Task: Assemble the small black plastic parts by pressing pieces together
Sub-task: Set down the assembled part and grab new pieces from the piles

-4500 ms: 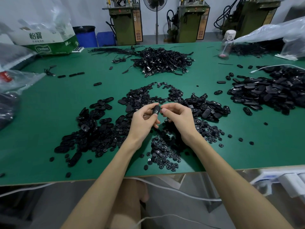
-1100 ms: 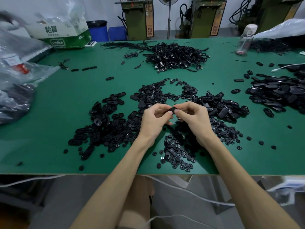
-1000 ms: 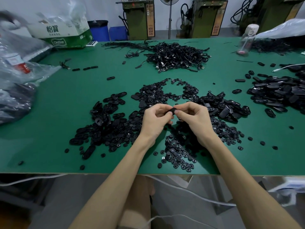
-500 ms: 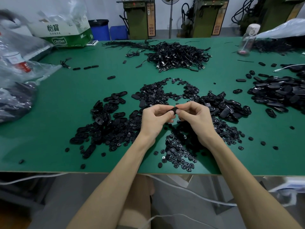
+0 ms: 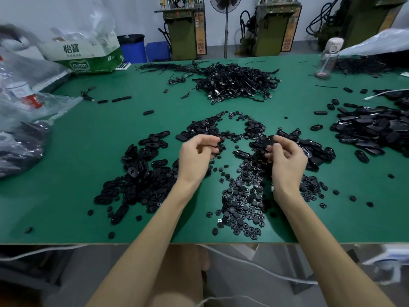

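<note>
My right hand (image 5: 287, 160) pinches a small black plastic part (image 5: 268, 142) between thumb and fingertips, just above the middle heap. A hand's width to the left, my left hand (image 5: 195, 158) hovers with loosely curled fingers; I see nothing held in it. Black oval shells (image 5: 137, 173) lie heaped left of my hands. Small round black pieces (image 5: 241, 202) are spread below and between my wrists. More round pieces (image 5: 221, 125) lie beyond my fingers.
The green table (image 5: 88, 134) also carries a pile of black oval parts (image 5: 371, 131) at the right and a tangle of black cables (image 5: 236, 82) at the back. Plastic bags (image 5: 24, 111) and a carton (image 5: 86, 56) sit far left, a bottle (image 5: 329, 58) far right.
My hands were pressed together on one black part; now they have drawn apart. The part stayed with my right hand, and my left hand let go.
</note>
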Available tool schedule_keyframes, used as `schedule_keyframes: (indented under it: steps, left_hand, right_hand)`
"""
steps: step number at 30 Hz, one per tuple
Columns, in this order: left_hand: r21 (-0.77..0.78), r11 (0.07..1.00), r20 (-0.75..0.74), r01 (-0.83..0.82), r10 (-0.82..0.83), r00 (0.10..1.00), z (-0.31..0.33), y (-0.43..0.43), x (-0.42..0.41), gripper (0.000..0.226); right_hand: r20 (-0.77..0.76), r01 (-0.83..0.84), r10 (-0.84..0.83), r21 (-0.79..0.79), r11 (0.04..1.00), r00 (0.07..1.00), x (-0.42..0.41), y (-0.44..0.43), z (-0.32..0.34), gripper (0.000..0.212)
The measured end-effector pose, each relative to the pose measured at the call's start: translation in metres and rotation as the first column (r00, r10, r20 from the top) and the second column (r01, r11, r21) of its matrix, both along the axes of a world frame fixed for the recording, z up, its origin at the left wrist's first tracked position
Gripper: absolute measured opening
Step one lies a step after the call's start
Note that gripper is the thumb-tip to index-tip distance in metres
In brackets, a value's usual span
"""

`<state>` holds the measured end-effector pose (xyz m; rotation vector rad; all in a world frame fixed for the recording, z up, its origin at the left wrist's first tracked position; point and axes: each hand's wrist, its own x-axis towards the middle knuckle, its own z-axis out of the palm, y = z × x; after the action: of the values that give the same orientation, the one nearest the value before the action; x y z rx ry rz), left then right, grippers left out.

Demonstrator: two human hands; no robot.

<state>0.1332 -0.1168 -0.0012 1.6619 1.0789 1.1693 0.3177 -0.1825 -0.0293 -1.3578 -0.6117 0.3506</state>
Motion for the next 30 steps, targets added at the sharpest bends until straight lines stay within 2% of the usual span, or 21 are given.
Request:
schedule_keyframes:
  steps: [3,6,7,9,11,13,15,17,19,21,23,24,25,27,30]
  left_hand:
    - [0.069,0.994,-0.252,-0.081,0.096,0.963,0.01,0.016,-0.017,0.041]
    - [0.151,0.978,-0.531,-0.146,0.205,0.822,0.013,0.032,-0.039,0.039]
    - [0.188,0.97,-0.632,-0.151,0.238,0.737,0.013,0.037,-0.048,0.039]
    - [0.241,0.961,-0.817,-0.136,0.276,0.506,0.012,0.045,-0.064,0.03]
    - [0.235,0.962,-0.904,-0.141,0.27,0.332,0.012,0.048,-0.076,0.016]
    - [0.212,0.966,-0.925,-0.149,0.248,0.288,0.012,0.05,-0.082,0.015]
    - [0.201,0.966,-0.922,-0.161,0.242,0.302,0.012,0.052,-0.083,0.017]
    - [0.219,0.959,-0.907,-0.178,0.267,0.326,0.011,0.052,-0.082,0.017]
    - [0.248,0.95,-0.859,-0.192,0.307,0.409,0.011,0.05,-0.08,0.015]
    - [0.198,0.959,-0.744,-0.201,0.28,0.606,0.012,0.043,-0.073,0.011]
    - [0.037,0.99,-0.517,-0.139,0.138,0.845,0.014,0.036,-0.061,0.005]
    - [-0.059,0.996,-0.364,-0.07,0.044,0.931,0.014,0.032,-0.055,0.006]
    - [-0.147,0.989,-0.212,0.005,-0.037,0.977,0.014,0.028,-0.048,0.011]
    - [-0.311,0.939,0.065,0.144,-0.131,0.989,0.01,0.021,-0.032,0.016]
    - [-0.461,0.821,0.412,0.338,-0.14,0.9,0.003,0.014,-0.008,0.027]
  right_hand:
    - [0.006,0.014,-0.014,-0.072,0.997,1.0,-0.002,0.0,0.001,0.044]
    - [0.032,-0.011,0.014,-0.096,0.995,0.999,-0.004,-0.001,0.003,0.056]
    - [0.043,-0.017,0.021,-0.093,0.996,0.999,-0.005,-0.002,0.003,0.055]
    - [0.089,-0.01,0.019,-0.101,0.995,0.996,-0.007,-0.003,0.004,0.052]
    - [0.134,-0.008,0.024,-0.112,0.994,0.991,-0.008,-0.004,0.005,0.049]
    - [0.162,-0.025,0.045,-0.121,0.992,0.986,-0.009,-0.004,0.004,0.051]
    - [0.186,-0.051,0.073,-0.119,0.992,0.98,-0.011,-0.005,0.005,0.052]
    - [0.276,-0.081,0.123,-0.158,0.984,0.953,-0.011,-0.006,0.008,0.044]
    - [0.385,-0.122,0.225,-0.273,0.954,0.895,-0.011,-0.006,0.007,0.036]
    - [0.394,-0.175,0.323,-0.368,0.913,0.86,-0.012,-0.004,0.006,0.035]
    - [0.451,-0.142,0.376,-0.47,0.871,0.809,-0.014,-0.001,0.004,0.029]
    - [0.503,-0.086,0.392,-0.528,0.845,0.77,-0.015,0.0,0.004,0.026]
    - [0.538,-0.038,0.407,-0.569,0.821,0.738,-0.017,0.002,0.003,0.025]
    - [0.554,-0.002,0.418,-0.601,0.799,0.72,-0.019,0.004,0.002,0.021]
    - [0.571,0.016,0.415,-0.601,0.799,0.709,-0.021,0.005,0.002,0.015]
